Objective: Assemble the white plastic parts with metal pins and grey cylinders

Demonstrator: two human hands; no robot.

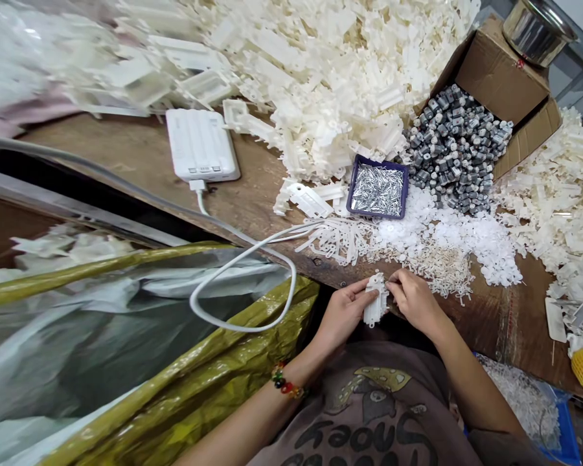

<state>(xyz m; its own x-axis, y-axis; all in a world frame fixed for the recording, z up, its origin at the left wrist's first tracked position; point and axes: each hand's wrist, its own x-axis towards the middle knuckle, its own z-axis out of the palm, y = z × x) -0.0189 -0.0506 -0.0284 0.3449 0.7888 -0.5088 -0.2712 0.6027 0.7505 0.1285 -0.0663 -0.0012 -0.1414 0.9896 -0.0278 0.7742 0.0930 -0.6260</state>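
My left hand [344, 312] grips a flat white plastic housing [376, 304] with small holes and tabs, held upright in front of my shirt at the table's edge. Thumb and fingers of my right hand [414, 299] are pinched together at the housing's right edge; whatever lies between them is too small to make out. Just beyond the hands are thin white plastic strips [344, 241], tiny cream pegs [442, 266] and small white discs [486, 243]. A purple tray [350, 208] of short metal pins stands behind the strips.
White plastic parts [311, 84] are heaped across the back. A tipped cardboard box [498, 77] spills grey cylinders [459, 142]; a metal bowl [537, 32] rests on it. A white power bank [201, 145] trails a looping cable [245, 329] over a yellow-edged sack [252, 362] at left.
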